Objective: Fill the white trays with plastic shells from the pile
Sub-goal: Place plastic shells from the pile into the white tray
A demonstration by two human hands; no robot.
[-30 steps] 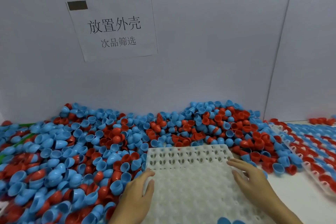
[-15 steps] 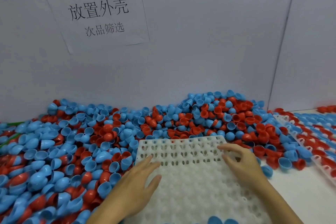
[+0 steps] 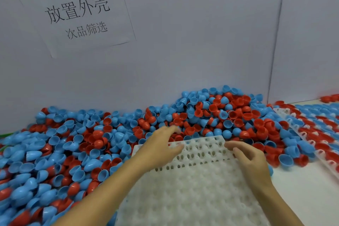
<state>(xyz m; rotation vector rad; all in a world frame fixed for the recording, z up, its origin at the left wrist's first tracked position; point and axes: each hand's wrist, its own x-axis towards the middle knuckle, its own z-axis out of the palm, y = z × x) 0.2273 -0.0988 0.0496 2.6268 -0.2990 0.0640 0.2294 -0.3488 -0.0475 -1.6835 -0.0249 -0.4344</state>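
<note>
Fingers of both the left hand (image 3: pixel 161 149) and right hand (image 3: pixel 251 159) hang loosely curled, empty, over the white tray (image 3: pixel 192 189).

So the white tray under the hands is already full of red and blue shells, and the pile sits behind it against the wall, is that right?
Not quite. The head view shows the white tray under the hands with its visible pockets empty. The pile of red and blue shells does sit behind it against the wall.

A plain grey-white wall (image 3: pixel 201 33) is seen behind, a printed paper sign (image 3: pixel 77 16) taped on it, white table (image 3: pixel 300 185) below.
</note>
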